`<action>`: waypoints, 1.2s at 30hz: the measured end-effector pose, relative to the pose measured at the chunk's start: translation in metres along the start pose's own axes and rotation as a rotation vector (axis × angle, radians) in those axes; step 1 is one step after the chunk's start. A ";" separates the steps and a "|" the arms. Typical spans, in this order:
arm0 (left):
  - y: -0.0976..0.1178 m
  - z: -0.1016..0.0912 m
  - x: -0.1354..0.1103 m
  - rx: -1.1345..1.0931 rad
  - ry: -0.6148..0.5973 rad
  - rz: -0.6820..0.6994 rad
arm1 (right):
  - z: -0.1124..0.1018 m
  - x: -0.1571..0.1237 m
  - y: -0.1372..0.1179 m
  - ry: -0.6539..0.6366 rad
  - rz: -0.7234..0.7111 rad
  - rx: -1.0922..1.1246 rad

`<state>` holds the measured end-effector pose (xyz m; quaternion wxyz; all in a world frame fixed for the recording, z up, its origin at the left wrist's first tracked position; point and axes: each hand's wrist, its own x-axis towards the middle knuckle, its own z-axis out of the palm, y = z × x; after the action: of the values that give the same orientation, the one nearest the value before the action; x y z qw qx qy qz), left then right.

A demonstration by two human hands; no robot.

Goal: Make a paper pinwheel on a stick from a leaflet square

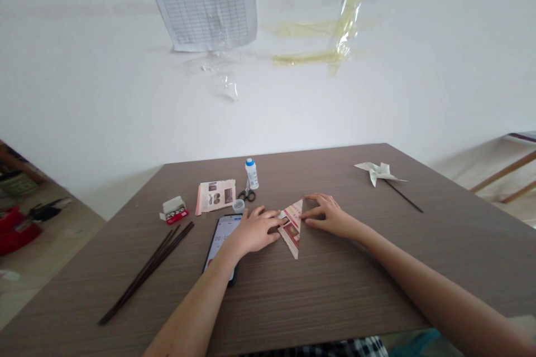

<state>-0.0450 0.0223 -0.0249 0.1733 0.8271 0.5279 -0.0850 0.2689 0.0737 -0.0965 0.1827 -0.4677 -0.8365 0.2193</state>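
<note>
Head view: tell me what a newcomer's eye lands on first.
The folded triangle of red-and-cream printed paper catches the eye at the centre of the brown wood-grain table, with the left hand and right hand at its edges. To its right lies a white paper pinwheel on a thin dark stick. Above, a gridded paper chart hangs on the white wall.

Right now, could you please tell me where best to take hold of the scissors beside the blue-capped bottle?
Grip the scissors by their dark finger loops, from the table's near side: they lie flat facing that way, blades pointing away.
</note>
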 end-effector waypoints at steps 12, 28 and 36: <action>0.005 -0.007 -0.005 -0.013 -0.019 -0.018 | -0.003 0.008 -0.022 0.023 0.254 -0.141; -0.006 0.007 -0.001 -0.084 0.037 0.006 | 0.008 0.018 0.005 0.117 0.192 -0.203; -0.002 0.010 -0.003 -0.071 0.091 0.016 | 0.009 0.011 0.004 0.176 -0.026 -0.127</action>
<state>-0.0480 0.0174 -0.0336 0.1791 0.8275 0.5314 -0.0272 0.2613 0.0830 -0.1053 0.2279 -0.4851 -0.8354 0.1215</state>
